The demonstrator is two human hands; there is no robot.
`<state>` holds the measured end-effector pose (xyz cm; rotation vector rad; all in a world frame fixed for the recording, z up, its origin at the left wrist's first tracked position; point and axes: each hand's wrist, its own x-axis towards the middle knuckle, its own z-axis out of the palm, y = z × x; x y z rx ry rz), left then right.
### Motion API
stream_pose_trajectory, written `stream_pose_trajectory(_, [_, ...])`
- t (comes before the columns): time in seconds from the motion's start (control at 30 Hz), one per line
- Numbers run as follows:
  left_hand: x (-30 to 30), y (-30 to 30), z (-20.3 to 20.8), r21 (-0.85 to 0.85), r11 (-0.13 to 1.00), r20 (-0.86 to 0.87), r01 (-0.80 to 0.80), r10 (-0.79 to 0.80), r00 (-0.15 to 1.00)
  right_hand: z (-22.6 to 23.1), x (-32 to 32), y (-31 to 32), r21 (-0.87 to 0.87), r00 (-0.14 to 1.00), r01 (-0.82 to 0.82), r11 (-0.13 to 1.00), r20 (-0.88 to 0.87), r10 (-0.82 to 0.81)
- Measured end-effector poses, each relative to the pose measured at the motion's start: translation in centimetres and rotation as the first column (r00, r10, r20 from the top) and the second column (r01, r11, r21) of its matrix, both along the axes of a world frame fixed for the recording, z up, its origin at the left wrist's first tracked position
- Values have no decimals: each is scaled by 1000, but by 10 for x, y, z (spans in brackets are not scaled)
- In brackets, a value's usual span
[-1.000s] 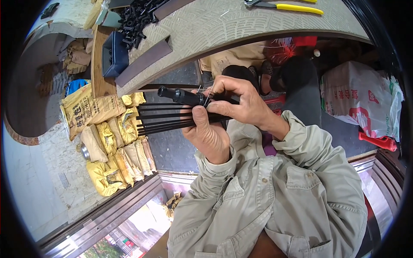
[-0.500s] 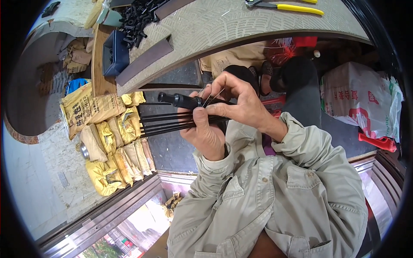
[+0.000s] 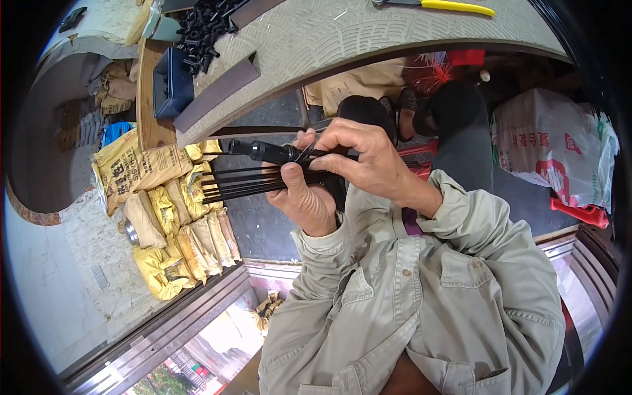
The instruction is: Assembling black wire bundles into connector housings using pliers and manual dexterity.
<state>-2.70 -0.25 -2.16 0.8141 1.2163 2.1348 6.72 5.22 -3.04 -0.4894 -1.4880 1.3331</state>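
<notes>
In front of my chest, my left hand [image 3: 307, 203] is closed around what looks like an umbrella frame, with thin black ribs [image 3: 240, 191] sticking out to the left. Its thicker black tube [image 3: 270, 152], ending in a ribbed piece, lies above the ribs, tilted slightly. My left thumb presses beside the tube's collar. From the right, my right hand [image 3: 368, 161] pinches a thin wire [image 3: 304, 155] at that collar between thumb and fingers. Much of the frame behind my fingers is hidden.
Ahead lies a patterned worktable [image 3: 368, 36] with yellow-handled pliers [image 3: 457, 6], a pile of black plastic parts [image 3: 201, 36] and a dark blue bin [image 3: 174, 82]. Yellow and brown packages [image 3: 164, 217] stand on the left. On the right is a white bag [image 3: 540, 145].
Both hands and the umbrella frame have shifted slightly to the left. My right fingers have drawn lower and closer to the collar, and less of the wire stands up.
</notes>
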Motion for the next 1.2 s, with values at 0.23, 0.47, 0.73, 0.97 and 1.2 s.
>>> stream_pose_trajectory(0.23, [-2,7,-4,52,997,-182,51,-40,982,-4,5,15,-312,952,-306,899,-90,293])
stream_pose_trajectory(0.47, [22,8,2,-35,999,-102,-37,33,994,9,8,1,-358,979,-192,914,-9,202])
stream_pose_trajectory(0.73, [26,10,7,-40,995,-65,-86,84,994,-7,5,2,-146,986,-152,978,-94,139])
stream_pose_trajectory(0.97, [19,12,-1,25,1000,-126,-15,18,992,-8,6,-2,-146,987,-121,982,-121,104])
stream_pose_trajectory(1.2, [17,12,-7,22,1000,-129,13,-10,992,-8,3,-4,4,1000,2,1000,-2,-2])
